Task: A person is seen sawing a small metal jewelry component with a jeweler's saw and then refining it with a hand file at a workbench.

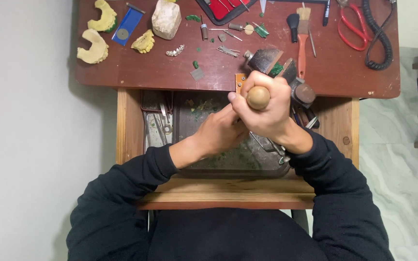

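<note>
Left hand [221, 133] — fingers curled shut around something small and hidden, pressed against the right hand. Right hand [267, 108] — fisted tight on a tool with a round wooden knob [258, 97], just above the open drawer tray [199, 108]. Green shavings in the tray suggest the work is well under way; how much remains cannot be judged. Beyond the hands on the counter [136, 72]: yellow dental casts [94, 47], brush [302, 36], red scissors [350, 24]. The tool's tip is hidden.

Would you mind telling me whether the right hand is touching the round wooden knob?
Touching. The head view shows the right hand wrapped around the wooden knob, its fingers closed against the knob's sides with no gap.
</note>
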